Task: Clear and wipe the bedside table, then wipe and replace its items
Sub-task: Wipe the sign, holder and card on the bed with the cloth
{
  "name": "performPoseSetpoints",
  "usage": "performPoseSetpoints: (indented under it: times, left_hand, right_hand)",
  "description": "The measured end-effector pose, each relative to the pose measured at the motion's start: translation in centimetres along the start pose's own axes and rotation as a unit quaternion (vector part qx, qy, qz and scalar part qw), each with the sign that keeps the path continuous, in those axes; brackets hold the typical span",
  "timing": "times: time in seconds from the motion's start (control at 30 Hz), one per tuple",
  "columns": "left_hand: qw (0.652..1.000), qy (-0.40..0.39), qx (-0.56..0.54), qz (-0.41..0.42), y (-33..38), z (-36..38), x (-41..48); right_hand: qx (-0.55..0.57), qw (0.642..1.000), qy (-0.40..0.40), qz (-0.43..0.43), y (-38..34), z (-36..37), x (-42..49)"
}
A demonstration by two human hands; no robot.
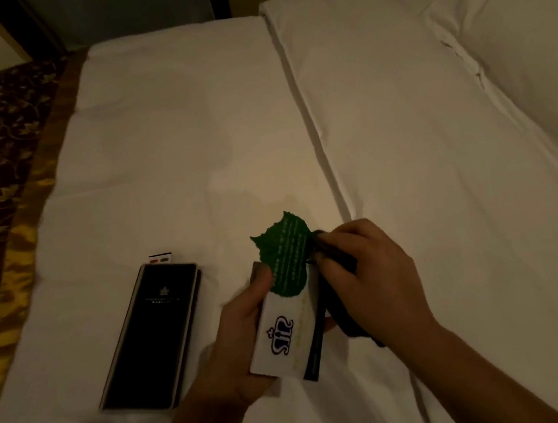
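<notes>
Over the bed, the left hand grips a white card, thumb curled over its top edge, with a green leaf card fanned above it. The right hand clutches a dark cloth and presses it against the leaf's right edge. To the left, a black case lies flat on the sheet, a small remote peeking out beyond its far end.

Probably hotel bedroom, white bed, pillow
</notes>
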State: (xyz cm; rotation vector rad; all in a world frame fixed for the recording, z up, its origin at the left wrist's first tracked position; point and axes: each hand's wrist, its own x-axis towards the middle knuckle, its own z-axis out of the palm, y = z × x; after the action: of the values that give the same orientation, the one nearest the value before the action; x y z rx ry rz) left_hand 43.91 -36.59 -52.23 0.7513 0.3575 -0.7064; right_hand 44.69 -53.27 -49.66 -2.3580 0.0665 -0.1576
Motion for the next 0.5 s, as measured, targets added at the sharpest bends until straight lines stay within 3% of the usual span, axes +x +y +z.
performPoseSetpoints:
  times: [0.07, 0.17, 0.37, 0.5]
  left_hand:
    - [1.0, 0.0, -0.007, 0.001, 0.3, -0.1, 0.1]
    - [1.0, 0.011, 0.004, -0.003, 0.0, -0.3, 0.4]
    - [1.0, 0.027, 0.009, 0.002, 0.5, -1.7, 0.9]
    - [1.0, 0.031, 0.0, -0.004, 0.8, -2.4, 0.9]
  right_hand:
    - [0.03, 0.999, 0.009, -0.035, -0.6, 0.3, -0.6]
    - [0.041, 0.999, 0.005, -0.024, -1.8, 0.8, -0.9]
    - [-0.032, 0.976, -0.154, -0.148, -3.6, 1.7, -5.8]
    - [-0.049, 0.989, -0.101, -0.094, -1.5, 1.2, -4.9]
